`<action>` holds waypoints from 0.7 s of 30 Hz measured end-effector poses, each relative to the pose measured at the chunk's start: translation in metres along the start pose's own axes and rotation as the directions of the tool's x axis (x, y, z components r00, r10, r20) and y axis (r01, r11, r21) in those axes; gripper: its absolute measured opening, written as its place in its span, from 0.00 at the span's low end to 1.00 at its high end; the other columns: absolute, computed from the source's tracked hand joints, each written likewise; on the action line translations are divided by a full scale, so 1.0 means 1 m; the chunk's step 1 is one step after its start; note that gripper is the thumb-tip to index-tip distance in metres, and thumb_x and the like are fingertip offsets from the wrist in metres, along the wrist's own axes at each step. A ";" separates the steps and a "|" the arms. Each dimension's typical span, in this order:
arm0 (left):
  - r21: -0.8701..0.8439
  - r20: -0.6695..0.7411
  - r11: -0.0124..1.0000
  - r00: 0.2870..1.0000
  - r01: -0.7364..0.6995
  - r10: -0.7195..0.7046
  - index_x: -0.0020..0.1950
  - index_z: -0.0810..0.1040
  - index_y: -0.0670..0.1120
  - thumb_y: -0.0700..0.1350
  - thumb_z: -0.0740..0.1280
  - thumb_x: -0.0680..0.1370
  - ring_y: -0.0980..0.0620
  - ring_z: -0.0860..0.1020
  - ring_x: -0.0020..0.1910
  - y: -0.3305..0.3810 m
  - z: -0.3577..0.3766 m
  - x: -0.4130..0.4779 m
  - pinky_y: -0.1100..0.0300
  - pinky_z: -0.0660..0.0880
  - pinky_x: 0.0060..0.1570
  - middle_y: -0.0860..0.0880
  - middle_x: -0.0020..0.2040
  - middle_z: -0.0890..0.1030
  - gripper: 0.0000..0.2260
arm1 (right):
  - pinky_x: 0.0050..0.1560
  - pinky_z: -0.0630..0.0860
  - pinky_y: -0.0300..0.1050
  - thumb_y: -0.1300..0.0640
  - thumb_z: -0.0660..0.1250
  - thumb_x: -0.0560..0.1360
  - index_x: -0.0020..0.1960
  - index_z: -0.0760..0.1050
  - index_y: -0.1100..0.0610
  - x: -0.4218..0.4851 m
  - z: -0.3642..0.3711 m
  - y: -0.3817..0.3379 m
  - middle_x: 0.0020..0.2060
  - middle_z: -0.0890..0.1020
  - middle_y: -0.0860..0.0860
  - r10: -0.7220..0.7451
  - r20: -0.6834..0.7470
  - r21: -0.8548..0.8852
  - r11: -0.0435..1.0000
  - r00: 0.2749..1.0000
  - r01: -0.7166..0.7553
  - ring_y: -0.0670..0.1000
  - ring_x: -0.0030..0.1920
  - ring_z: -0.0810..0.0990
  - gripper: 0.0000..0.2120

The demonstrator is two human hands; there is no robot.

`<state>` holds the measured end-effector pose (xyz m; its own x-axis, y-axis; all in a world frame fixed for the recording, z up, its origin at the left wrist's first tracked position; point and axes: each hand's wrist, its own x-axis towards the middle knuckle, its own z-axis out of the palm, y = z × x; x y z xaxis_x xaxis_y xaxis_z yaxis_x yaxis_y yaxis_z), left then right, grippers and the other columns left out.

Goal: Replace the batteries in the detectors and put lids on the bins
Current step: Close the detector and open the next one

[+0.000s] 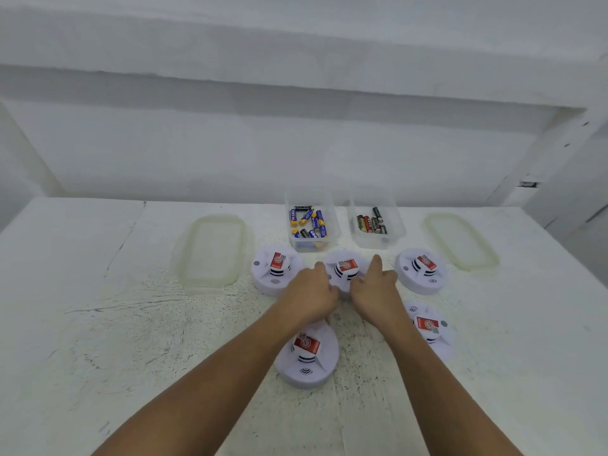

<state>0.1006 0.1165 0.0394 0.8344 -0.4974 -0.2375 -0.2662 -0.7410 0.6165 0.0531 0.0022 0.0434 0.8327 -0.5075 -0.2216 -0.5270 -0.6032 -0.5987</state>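
Several white round detectors with red labels lie on the white table. My left hand (311, 292) and my right hand (378, 289) both grip the middle detector (345, 268) from its near side. Other detectors sit at the left (275, 268), the right (422, 268), the near right (427, 327) and the near middle (307, 353), the last partly under my left forearm. Behind them stand two open clear bins: one with blue and yellow batteries (311, 223), one with red and black batteries (376, 225). Their clear lids lie flat at the left (210, 250) and the right (460, 240).
The white table (131, 324) has a scuffed, speckled surface and runs back to a white wall. A white post stands at the far right beyond the table's edge.
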 end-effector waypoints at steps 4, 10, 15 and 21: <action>-0.105 0.105 0.993 0.994 0.046 -0.035 0.57 0.71 0.37 0.51 0.58 0.74 0.44 0.76 0.45 0.006 0.000 0.016 0.55 0.72 0.36 0.39 0.54 0.78 0.20 | 0.48 0.68 0.48 0.61 0.55 0.79 0.67 0.63 0.65 0.008 -0.006 -0.008 0.62 0.68 0.63 0.131 0.005 0.059 0.990 0.991 -0.131 0.62 0.56 0.72 0.18; -0.311 0.153 0.937 0.981 0.158 -0.115 0.63 0.67 0.46 0.50 0.62 0.78 0.50 0.75 0.47 0.009 -0.008 0.011 0.61 0.68 0.36 0.48 0.52 0.76 0.16 | 0.49 0.80 0.59 0.59 0.56 0.77 0.62 0.62 0.58 0.019 -0.012 0.000 0.55 0.74 0.61 0.134 0.042 0.137 0.981 0.990 -0.139 0.63 0.50 0.79 0.14; -0.575 0.098 0.810 0.993 0.113 -0.069 0.65 0.64 0.55 0.59 0.64 0.73 0.49 0.80 0.47 0.003 -0.014 -0.002 0.50 0.78 0.52 0.46 0.53 0.81 0.23 | 0.33 0.80 0.48 0.56 0.58 0.79 0.57 0.62 0.54 0.002 -0.027 -0.005 0.51 0.78 0.58 0.085 -0.001 0.477 0.876 0.996 -0.074 0.56 0.45 0.81 0.08; -0.840 -0.116 0.541 0.984 -0.024 -0.135 0.53 0.70 0.46 0.53 0.66 0.77 0.47 0.83 0.49 -0.022 -0.032 -0.031 0.53 0.80 0.53 0.44 0.49 0.82 0.13 | 0.41 0.82 0.48 0.49 0.62 0.79 0.52 0.67 0.56 -0.029 -0.024 -0.030 0.45 0.79 0.52 -0.061 -0.061 0.630 0.772 0.996 0.086 0.53 0.43 0.83 0.11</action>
<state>0.0958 0.1629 0.0573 0.9129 -0.3370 -0.2302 0.2411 -0.0098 0.9704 0.0411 0.0206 0.0861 0.8513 -0.5064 -0.1371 -0.2279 -0.1214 -0.9661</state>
